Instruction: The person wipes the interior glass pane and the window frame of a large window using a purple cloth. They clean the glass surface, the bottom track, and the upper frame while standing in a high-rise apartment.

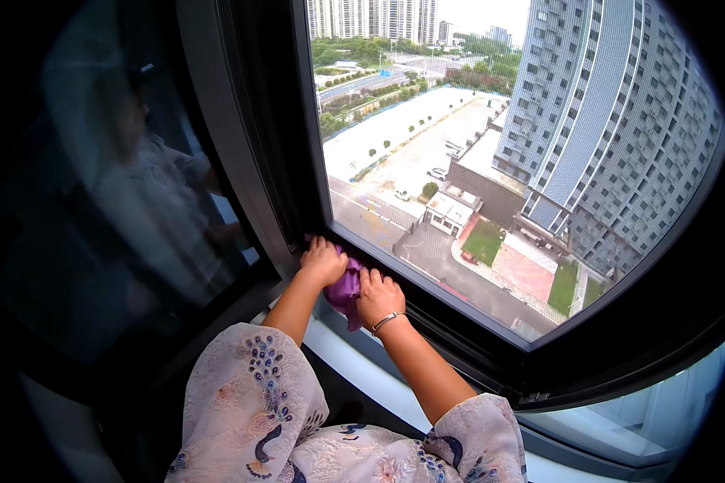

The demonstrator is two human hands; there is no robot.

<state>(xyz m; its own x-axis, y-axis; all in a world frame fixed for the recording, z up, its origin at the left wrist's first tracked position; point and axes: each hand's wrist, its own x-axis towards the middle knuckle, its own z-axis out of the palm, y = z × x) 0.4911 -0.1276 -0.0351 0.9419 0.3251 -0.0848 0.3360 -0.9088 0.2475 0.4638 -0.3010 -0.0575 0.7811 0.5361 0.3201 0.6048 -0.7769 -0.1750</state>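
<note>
Purple cloth: one, [344, 291] bunched under and between both hands, against the black window frame [459, 318].
Left hand: [322, 262] fingers curled over the cloth's far end, grasping it at the frame's corner.
Right hand: [380, 298] clutching the cloth's near end, fingertips toward the frame.
Wiping, as I judge it: best done with even pressure, cloth folded flat into the corner (loose folds could bunch).
Bracelet: one, [385, 321] silvery, just behind the right-hand grip.
Patterned sleeves: two, [254, 386] nearer the body than the grip.
Windowpane: one, [427, 153] beyond the grip.
</note>
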